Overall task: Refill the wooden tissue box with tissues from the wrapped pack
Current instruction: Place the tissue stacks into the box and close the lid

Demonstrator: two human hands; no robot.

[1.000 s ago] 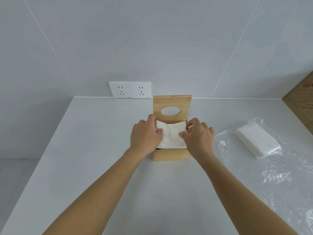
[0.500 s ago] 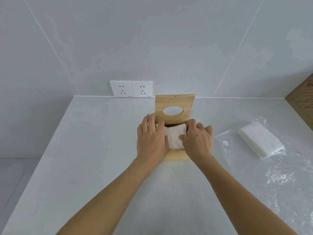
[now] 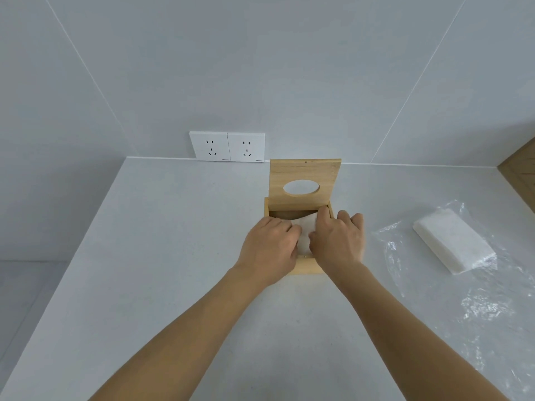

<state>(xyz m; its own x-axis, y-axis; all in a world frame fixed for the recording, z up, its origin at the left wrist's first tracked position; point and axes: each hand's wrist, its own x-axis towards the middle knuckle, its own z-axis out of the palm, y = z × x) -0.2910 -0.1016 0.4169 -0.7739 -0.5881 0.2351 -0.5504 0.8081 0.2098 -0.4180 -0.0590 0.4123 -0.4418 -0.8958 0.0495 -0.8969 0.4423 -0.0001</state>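
Tissues (image 3: 304,231), a soft white folded stack, sit deeper in the wooden box (image 3: 307,266) than a second ago. Only a narrow strip shows between the hands, which have closed in. The left hand (image 3: 269,250) curls its fingers over the stack's left edge, and the right hand (image 3: 337,241) bends thumb and fingers round the right edge. This load looks nearly seated. Behind, the flat lid (image 3: 304,175) with its oval hole stands upright. To the right, a spare stack (image 3: 453,244) lies on crinkled clear wrap (image 3: 477,308).

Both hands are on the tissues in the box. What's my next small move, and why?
Probably push the tissues down flat. Their far edge arches up inside the wooden tissue box between the left hand and right hand, and the lid stands open behind, so it may not close flush yet.
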